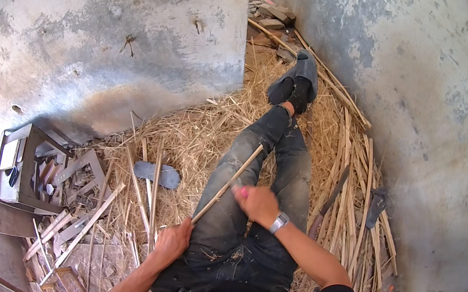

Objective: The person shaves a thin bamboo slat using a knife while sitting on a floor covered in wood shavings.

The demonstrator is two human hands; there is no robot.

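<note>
Slanting across my thighs is a thin bamboo strip (227, 185). My left hand (173, 240) is closed round its lower end, beside my left thigh. Over the middle of my legs my right hand (259, 206) is closed on a small pink-handled tool (245, 192). The tool's front end sits close to the strip; its blade is too small and blurred to make out, and I cannot tell whether it touches. My legs stretch out over shavings, with the ankles crossed.
Shavings (187, 132) cover the floor. Long strips (350, 227) are piled at my right, with a dark long-bladed knife (334, 194) among them. A grey slipper sole (158, 175) lies left. A wooden frame box (25, 170) with scraps stands farther left. Walls (161, 28) rise ahead and right.
</note>
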